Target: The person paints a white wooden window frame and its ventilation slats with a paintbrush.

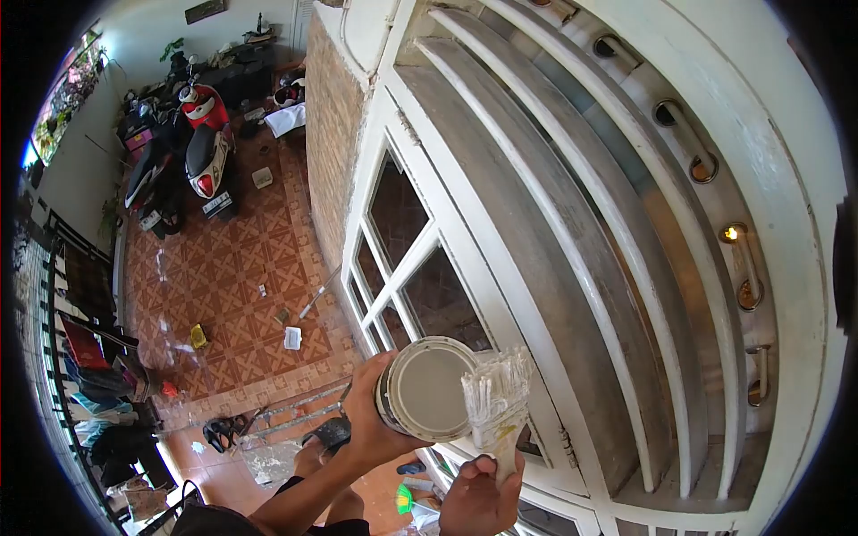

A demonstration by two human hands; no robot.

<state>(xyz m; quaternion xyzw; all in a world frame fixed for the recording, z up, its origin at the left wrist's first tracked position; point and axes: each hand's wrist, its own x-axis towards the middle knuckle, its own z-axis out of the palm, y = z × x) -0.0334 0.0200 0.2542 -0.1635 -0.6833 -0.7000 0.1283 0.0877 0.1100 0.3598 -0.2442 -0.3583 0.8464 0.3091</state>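
My left hand (365, 406) is wrapped round the side of a paint can (433, 389), its open top facing me and pale paint inside. In my right hand (481, 500) is a paintbrush (497, 397), gripped by its handle with the bristles pointing up. The bristles are clumped and coated with whitish paint, and they overlap the can's right rim in this view. Right of the brush rise curved louvre slats (617, 295), with white edges and grey faces. Behind the can is a white-framed window (424, 234) with glass panes.
Far below lies a patterned tile floor (234, 299) with a white tub (292, 338) and a long-handled tool (313, 302). A ladder (299, 414) shows under me. Motorbikes (204, 147) are parked at upper left. Pipe fittings (686, 141) line the recess behind the slats.
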